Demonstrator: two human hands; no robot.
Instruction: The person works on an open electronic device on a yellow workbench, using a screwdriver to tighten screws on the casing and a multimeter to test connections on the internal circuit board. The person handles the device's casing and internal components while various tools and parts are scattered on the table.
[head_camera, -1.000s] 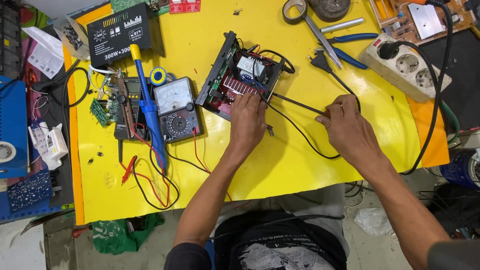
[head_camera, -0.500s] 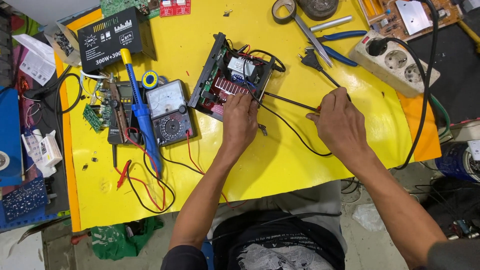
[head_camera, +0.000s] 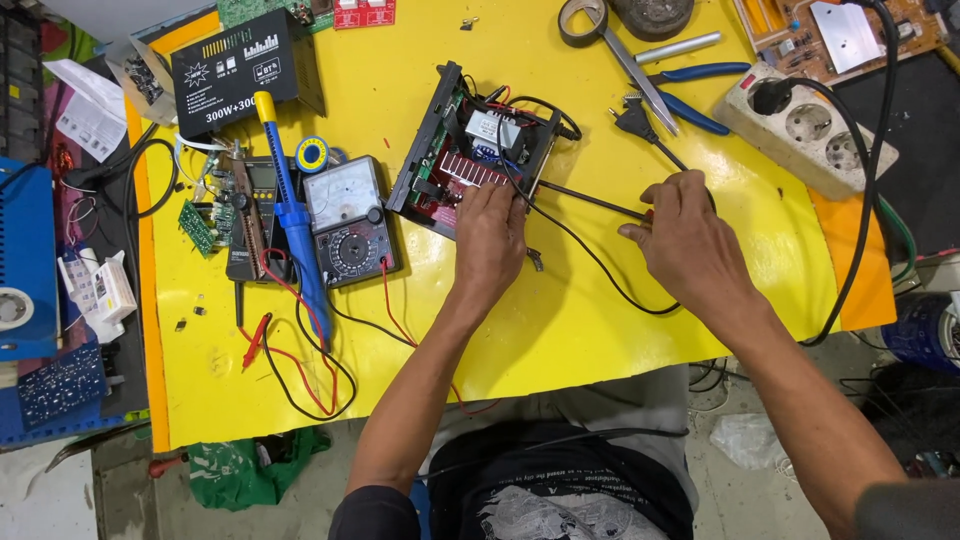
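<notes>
An open black electronics case (head_camera: 470, 150) with a red circuit board and coloured wires inside lies on the yellow table (head_camera: 560, 350). My left hand (head_camera: 490, 240) rests on the case's near edge, its fingers curled over the board. My right hand (head_camera: 690, 245) is closed on a screwdriver (head_camera: 590, 198). The long dark shaft points left, and its tip is at the case's right side. A black cable (head_camera: 600, 285) loops across the table between my hands.
An analog multimeter (head_camera: 348, 220), a blue soldering iron (head_camera: 295, 220) and red and black leads lie left of the case. Further back are a black box (head_camera: 245, 70), scissors (head_camera: 680, 90), a loose plug (head_camera: 630, 118), a tape roll (head_camera: 580, 20) and a white power strip (head_camera: 810, 125).
Both hands keep their hold and stay by the case. The view has shifted slightly, and the screwdriver shaft lies a little flatter.
</notes>
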